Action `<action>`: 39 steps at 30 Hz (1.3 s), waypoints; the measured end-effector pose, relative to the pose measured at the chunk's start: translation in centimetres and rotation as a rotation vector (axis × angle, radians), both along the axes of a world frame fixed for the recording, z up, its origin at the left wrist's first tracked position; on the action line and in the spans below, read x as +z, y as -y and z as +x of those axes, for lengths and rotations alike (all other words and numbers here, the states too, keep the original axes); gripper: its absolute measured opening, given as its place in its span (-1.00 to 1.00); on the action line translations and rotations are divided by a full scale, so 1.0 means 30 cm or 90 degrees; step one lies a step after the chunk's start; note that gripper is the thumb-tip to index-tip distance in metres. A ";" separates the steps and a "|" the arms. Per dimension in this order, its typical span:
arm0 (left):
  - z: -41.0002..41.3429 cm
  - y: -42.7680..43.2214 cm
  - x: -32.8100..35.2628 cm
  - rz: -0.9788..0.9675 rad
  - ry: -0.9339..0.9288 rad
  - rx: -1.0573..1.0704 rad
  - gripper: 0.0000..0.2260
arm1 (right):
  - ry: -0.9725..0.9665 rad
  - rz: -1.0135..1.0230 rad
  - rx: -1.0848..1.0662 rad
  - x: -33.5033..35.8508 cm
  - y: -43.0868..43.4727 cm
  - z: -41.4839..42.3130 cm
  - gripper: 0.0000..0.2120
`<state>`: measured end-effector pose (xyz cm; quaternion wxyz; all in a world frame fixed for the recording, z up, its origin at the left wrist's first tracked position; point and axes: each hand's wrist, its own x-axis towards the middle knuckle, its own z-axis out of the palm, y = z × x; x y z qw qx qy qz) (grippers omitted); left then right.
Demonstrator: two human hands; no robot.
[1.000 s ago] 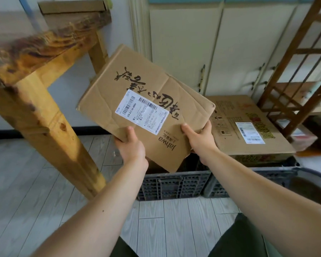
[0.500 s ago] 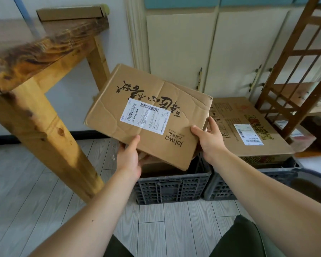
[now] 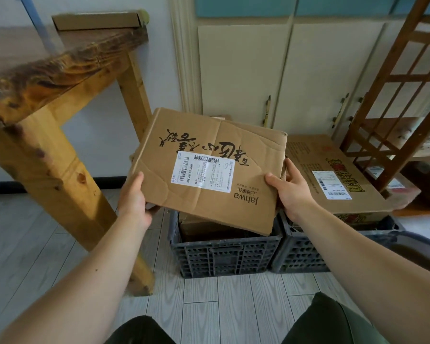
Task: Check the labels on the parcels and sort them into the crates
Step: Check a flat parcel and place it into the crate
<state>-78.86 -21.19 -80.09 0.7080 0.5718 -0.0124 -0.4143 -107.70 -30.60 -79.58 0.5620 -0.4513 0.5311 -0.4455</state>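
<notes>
Gripping the parcel (image 3: 184,131), left hand (image 3: 133,198) and right hand (image 3: 291,192); fingers clamped underneath, thumbs atop.

Prob. a room in a home, not a warehouse: grey wood-look plank floor (image 3: 221,306), cream cupboard doors (image 3: 241,70) w/ small metal handles, moulded door trim (image 3: 184,58), a rough timber table (image 3: 60,70) & a brown lattice shelf unit (image 3: 395,95). Two dark plastic crates (image 3: 224,259) sat on the floor by the cupboards, a labelled cardboard parcel (image 3: 209,135) over one, a flat labelled box (image 3: 308,155) across the other
</notes>
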 end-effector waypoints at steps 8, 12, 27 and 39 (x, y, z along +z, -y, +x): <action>-0.003 -0.038 -0.064 0.040 0.048 -0.011 -0.64 | -0.260 -0.095 0.020 -0.005 0.015 0.029 -0.31; 0.015 -0.087 -0.091 0.076 0.226 -0.074 -0.42 | -0.327 -0.100 0.047 -0.031 0.011 0.018 -0.17; -0.045 -0.195 -0.250 0.313 0.395 -0.243 -0.48 | -0.519 0.029 0.251 -0.184 0.008 0.023 -0.12; -0.106 -0.111 -0.292 0.370 0.429 -0.243 -0.41 | -0.608 0.103 0.270 -0.344 0.094 0.053 -0.13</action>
